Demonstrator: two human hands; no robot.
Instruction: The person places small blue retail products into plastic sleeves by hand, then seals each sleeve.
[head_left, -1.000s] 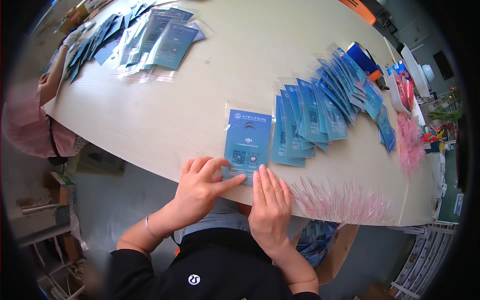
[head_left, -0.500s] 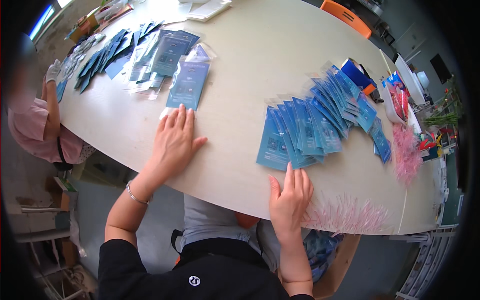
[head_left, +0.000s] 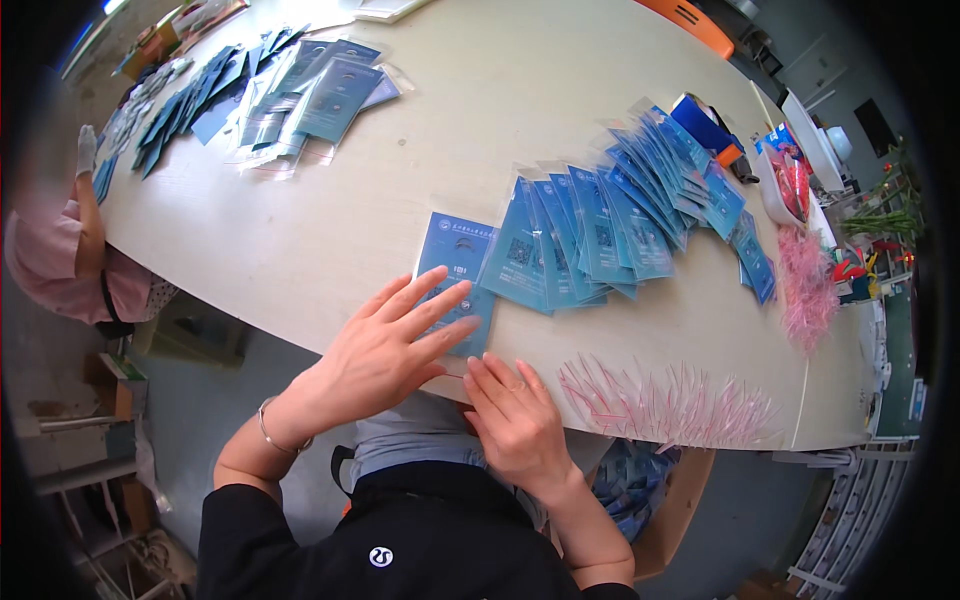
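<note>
One blue rectangular plastic-sleeved card (head_left: 467, 256) lay beneath spread, empty left hand (head_left: 385, 350) | right hand (head_left: 515, 415) half-curled nearby, grip I couldn't tell

Both hands (head_left: 375, 360) are at a blue card (head_left: 458, 245) beside a fanned row (head_left: 600, 235) of cards.

Looks steeply down from the person's head, as the left one of a side-by-side fisheye pair. Faces forward across the table (head_left: 320, 230), upright and unmirrored. Sits close above the left hand (head_left: 380, 355) and the right hand (head_left: 520, 425), both near the lower middle, and includes the black shirt (head_left: 450, 525) along the bottom edge. Takes in a wide sweep, from a second person in pink (head_left: 50, 255) at far left to the white rack (head_left: 853, 530) at lower right. Curves the table's edge and blackens toward the rim.
</note>
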